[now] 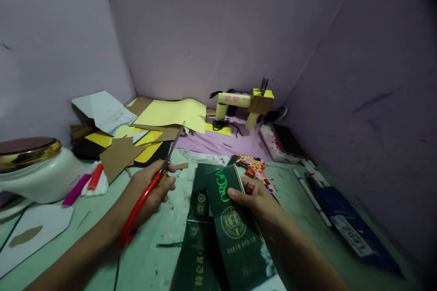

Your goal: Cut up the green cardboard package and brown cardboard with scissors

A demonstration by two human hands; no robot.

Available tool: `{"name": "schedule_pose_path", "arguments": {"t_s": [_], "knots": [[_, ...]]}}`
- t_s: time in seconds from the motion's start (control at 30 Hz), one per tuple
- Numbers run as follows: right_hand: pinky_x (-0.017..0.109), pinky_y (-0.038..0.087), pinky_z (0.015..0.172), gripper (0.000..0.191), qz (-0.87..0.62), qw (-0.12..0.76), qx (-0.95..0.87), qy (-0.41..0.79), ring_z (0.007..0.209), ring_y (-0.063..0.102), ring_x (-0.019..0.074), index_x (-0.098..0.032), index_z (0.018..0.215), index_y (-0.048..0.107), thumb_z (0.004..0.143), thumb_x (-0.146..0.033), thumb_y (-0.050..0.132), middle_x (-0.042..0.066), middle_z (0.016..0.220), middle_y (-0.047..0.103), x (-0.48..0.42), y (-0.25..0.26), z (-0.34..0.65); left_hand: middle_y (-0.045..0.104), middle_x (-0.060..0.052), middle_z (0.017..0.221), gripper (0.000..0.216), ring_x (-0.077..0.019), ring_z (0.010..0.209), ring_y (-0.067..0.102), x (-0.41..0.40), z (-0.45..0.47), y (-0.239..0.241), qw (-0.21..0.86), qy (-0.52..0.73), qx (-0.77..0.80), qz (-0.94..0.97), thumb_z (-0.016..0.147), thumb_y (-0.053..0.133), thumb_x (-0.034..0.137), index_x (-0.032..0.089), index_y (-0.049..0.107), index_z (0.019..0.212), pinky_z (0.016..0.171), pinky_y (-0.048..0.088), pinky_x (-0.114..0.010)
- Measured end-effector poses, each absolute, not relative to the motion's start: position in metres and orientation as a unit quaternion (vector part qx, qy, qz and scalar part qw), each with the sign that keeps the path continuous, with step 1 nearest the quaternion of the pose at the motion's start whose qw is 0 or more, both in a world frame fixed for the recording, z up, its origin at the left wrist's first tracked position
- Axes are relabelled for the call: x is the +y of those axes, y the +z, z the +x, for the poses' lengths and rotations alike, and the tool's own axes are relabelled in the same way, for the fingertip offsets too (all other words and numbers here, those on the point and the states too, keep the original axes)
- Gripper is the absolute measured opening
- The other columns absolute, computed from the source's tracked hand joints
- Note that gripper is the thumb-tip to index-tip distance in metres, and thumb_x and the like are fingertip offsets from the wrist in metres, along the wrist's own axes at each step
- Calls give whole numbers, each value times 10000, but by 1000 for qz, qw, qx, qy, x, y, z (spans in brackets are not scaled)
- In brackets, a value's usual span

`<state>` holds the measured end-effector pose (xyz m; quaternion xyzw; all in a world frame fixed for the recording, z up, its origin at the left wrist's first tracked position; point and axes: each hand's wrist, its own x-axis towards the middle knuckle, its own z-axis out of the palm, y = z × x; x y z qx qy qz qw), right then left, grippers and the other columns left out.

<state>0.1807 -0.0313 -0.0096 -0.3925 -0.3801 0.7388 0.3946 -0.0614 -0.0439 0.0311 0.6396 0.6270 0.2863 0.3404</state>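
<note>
My left hand [155,186] is closed around the red-handled scissors [145,198] near the pivot, with the blades pointing up and away. The red handle loops hang back over my wrist. My right hand [257,198] pinches the edge of a dark green printed cardboard piece [235,232], thumb on top. Green letters and a gold round emblem show on it. Beneath lies another dark green cardboard piece [201,241], partly covered. A thin green strip [170,245] lies to its left.
Cardboard scraps and yellow paper [170,113] pile up at the back left. A yellow paper model [235,100] stands by the wall, beside black cord [221,123]. To the left is a white-and-gold container [37,173]; at right, a blue packet [355,232] and white sticks [312,198].
</note>
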Motion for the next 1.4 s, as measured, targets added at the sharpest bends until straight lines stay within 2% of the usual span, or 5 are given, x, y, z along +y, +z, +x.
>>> {"name": "schedule_pose_path", "arguments": {"t_s": [0.13,0.5,0.97,1.1,1.4], "knots": [[280,512,583,280,-382,388,-377,749,545,641,154,-122,779,654,613,-303,788,47,647,692,-31,-11,177,620,-14,762,311,-148,552,562,-44,-58,24,411,319,587,621,848,453,438,194,475,1039,490,450,-255],[233,463,527,291,-417,438,-453,655,556,594,134,-136,707,652,599,-368,792,16,620,652,-40,-1,175,502,-83,1346,407,-294,1178,481,-66,-63,21,312,159,553,756,886,381,297,279,444,1288,970,384,-473],[225,407,502,276,-462,448,-525,557,556,522,124,-139,719,643,668,-402,710,3,613,592,-43,9,180,656,-34,852,277,-226,774,605,-59,-52,27,277,284,595,699,840,470,355,255,549,1085,665,457,-302],[242,445,511,239,-483,461,-546,506,590,566,148,-154,750,647,741,-392,639,20,675,625,-44,33,193,585,10,734,227,-155,609,529,-63,-45,36,399,378,546,632,846,490,426,252,520,988,557,429,-253],[495,534,755,491,-456,326,-823,-91,997,605,354,-102,1274,499,791,-161,441,204,1190,611,-81,93,161,640,7,912,298,-159,804,612,-70,6,88,524,540,285,594,789,664,357,263,559,1052,733,493,-248]]}}
